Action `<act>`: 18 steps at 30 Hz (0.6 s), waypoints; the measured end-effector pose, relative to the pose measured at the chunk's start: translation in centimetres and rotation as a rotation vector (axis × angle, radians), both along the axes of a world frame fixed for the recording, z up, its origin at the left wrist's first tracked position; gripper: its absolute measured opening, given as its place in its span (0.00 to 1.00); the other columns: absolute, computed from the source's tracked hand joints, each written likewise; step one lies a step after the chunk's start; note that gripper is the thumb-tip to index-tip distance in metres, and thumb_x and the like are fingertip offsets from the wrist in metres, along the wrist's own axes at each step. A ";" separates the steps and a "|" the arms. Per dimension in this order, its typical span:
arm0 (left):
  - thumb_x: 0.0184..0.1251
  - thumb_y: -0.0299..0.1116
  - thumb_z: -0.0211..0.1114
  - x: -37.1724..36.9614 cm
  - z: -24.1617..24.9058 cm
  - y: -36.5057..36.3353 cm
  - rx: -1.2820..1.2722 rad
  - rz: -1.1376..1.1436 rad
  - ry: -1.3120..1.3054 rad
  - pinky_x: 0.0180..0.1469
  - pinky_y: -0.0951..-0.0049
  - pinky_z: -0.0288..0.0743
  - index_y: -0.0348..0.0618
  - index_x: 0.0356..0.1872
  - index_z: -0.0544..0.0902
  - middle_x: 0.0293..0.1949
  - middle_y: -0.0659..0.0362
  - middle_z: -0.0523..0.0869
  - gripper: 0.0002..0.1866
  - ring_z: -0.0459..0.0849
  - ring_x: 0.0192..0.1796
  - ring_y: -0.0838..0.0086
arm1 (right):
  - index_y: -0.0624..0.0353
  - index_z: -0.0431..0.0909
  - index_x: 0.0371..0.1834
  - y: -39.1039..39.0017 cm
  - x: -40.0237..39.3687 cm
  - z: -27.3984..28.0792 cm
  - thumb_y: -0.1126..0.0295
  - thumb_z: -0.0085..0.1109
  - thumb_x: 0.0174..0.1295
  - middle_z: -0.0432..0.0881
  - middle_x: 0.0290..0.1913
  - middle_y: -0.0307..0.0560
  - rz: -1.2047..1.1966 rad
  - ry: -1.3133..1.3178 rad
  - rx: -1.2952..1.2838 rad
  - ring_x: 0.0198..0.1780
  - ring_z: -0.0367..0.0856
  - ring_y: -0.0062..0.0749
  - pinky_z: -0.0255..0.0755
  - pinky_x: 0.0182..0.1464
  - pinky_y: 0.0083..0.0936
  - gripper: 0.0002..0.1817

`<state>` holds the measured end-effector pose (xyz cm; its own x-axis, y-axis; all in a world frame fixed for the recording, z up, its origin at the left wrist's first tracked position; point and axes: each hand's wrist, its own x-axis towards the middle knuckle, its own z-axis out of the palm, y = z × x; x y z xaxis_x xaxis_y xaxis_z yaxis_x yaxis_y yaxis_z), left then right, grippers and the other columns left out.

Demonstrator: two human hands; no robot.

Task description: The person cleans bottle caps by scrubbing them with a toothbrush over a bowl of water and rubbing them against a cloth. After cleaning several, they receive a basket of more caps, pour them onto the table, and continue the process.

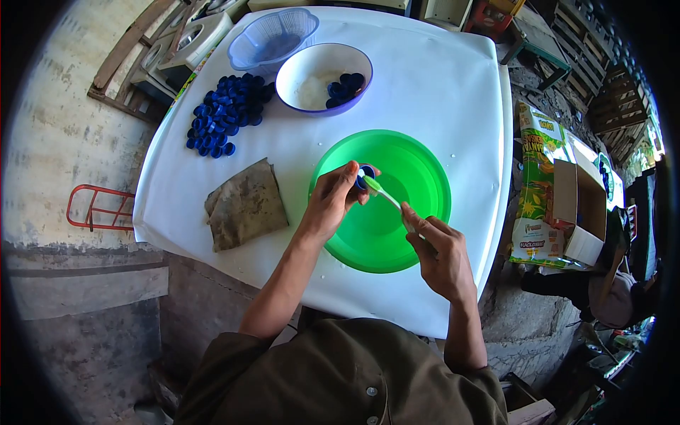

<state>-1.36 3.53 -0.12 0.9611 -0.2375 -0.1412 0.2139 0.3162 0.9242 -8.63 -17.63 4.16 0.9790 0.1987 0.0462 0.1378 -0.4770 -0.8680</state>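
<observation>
Over the green basin (418, 241), my left hand (338, 193) is closed around a blue bottle cap (365, 173), its hollow side facing the brush. My right hand (438, 248) grips the white handle of a toothbrush (382, 193). The toothbrush's green head touches or overlaps the cap; the exact contact is hard to see. Behind the basin stands a white bowl with a purple outside (312, 106), holding several blue caps (346, 86) and some whitish, foamy liquid. A large pile of blue caps (227, 113) lies on the white-covered table to the left.
A light-blue plastic basket (273, 39) stands at the table's far edge. A stained, folded cloth (248, 205) lies left of the basin. The white table cover (425, 85) has scattered drops. On the right are an open cardboard box (584, 212) and a partly visible person (613, 297).
</observation>
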 end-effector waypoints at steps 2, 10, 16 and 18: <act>0.84 0.47 0.51 -0.2 0.2 -0.2 0.014 0.013 -0.003 0.41 0.77 0.72 0.29 0.48 0.81 0.31 0.60 0.79 0.25 0.75 0.33 0.79 | 0.49 0.79 0.67 -0.2 0.2 -0.2 0.81 0.62 0.64 0.81 0.32 0.55 0.003 -0.029 -0.033 0.31 0.82 0.48 0.76 0.37 0.37 0.27; 0.80 0.41 0.58 -0.1 -0.2 0.3 -0.027 0.006 -0.064 0.45 0.77 0.74 0.32 0.55 0.80 0.39 0.60 0.80 0.19 0.77 0.40 0.80 | 0.52 0.78 0.68 0.4 -0.1 -0.7 0.82 0.61 0.64 0.82 0.33 0.55 0.021 -0.020 0.039 0.30 0.82 0.48 0.76 0.37 0.37 0.27; 0.76 0.35 0.63 -1.1 0.2 -0.1 -0.099 0.012 -0.059 0.49 0.76 0.73 0.34 0.60 0.77 0.45 0.59 0.81 0.19 0.77 0.44 0.78 | 0.52 0.78 0.67 -0.2 0.4 -0.5 0.82 0.62 0.64 0.81 0.32 0.54 -0.051 -0.076 -0.080 0.29 0.80 0.46 0.76 0.36 0.35 0.27; 0.76 0.33 0.63 -1.2 -0.2 -0.2 -0.143 0.033 -0.079 0.52 0.75 0.74 0.34 0.61 0.76 0.49 0.56 0.82 0.19 0.79 0.48 0.76 | 0.51 0.79 0.67 0.3 0.1 -0.5 0.82 0.62 0.64 0.80 0.31 0.54 -0.061 -0.075 -0.063 0.29 0.80 0.44 0.75 0.36 0.35 0.27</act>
<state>-2.61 3.33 -0.29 0.9755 -0.2175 -0.0321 0.1298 0.4519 0.8826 -8.58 -17.38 3.64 0.9836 0.1437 0.1093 0.1705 -0.5398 -0.8244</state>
